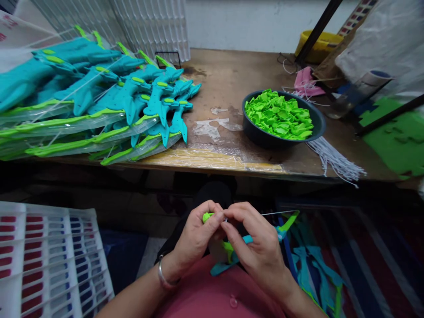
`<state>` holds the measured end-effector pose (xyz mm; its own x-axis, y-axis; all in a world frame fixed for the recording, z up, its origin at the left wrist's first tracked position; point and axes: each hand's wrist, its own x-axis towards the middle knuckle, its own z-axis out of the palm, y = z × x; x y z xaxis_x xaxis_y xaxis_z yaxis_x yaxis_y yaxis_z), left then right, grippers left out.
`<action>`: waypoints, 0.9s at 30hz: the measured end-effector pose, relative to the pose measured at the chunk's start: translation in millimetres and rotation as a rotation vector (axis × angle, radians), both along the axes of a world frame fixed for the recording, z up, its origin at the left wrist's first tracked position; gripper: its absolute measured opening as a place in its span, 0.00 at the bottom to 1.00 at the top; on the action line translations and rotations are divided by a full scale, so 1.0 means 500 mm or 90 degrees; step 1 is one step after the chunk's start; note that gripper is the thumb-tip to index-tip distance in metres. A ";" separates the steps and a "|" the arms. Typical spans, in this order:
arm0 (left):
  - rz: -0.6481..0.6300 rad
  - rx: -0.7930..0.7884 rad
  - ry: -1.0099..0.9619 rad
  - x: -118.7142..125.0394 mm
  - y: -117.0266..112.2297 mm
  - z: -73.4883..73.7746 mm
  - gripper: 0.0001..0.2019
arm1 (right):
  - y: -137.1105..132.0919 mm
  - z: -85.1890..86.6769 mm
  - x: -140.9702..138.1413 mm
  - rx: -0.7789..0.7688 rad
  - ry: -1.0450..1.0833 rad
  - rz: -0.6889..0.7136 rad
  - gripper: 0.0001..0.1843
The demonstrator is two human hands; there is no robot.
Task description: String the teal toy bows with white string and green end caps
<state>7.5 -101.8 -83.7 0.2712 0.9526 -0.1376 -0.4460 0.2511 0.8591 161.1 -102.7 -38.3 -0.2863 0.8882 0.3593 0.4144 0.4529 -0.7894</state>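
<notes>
Both my hands meet low in front of me, below the table edge. My left hand (195, 236) pinches the bright green tip of a teal and green toy bow (232, 258) that rests in my lap. My right hand (256, 247) is closed too, its fingertips pinching a thin white string (276, 213) right at that tip. The string runs off to the right toward the bow's other green end (289, 221). My palms hide most of the bow's middle.
A big pile of finished teal and green bows (109, 101) covers the left of the wooden table (228, 79). A dark bowl (255, 132) holds green pieces. White strings (334, 161) hang over the front edge. Card sheets (49, 260) lie lower left, more bows (318, 274) lower right.
</notes>
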 end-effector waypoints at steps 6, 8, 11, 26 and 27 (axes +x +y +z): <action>-0.003 -0.004 0.043 0.006 0.003 0.006 0.18 | -0.005 -0.006 0.014 0.040 -0.060 0.008 0.13; -0.010 -0.007 0.034 0.008 0.004 0.009 0.20 | -0.004 -0.010 0.018 0.080 -0.062 -0.007 0.10; -0.035 -0.024 -0.008 0.012 0.003 0.007 0.21 | -0.003 -0.012 0.024 0.117 -0.073 -0.016 0.08; -0.087 0.008 -0.020 0.022 0.012 0.005 0.25 | -0.018 0.015 0.094 0.020 -0.150 0.050 0.07; -0.095 0.010 -0.020 0.022 0.013 0.004 0.26 | -0.021 0.014 0.101 0.033 -0.164 0.053 0.06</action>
<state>18.6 -95.5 -81.5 0.4132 0.9037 -0.1119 -0.4317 0.3026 0.8498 211.5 -113.2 -31.1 -0.4456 0.8402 0.3091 0.5577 0.5306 -0.6383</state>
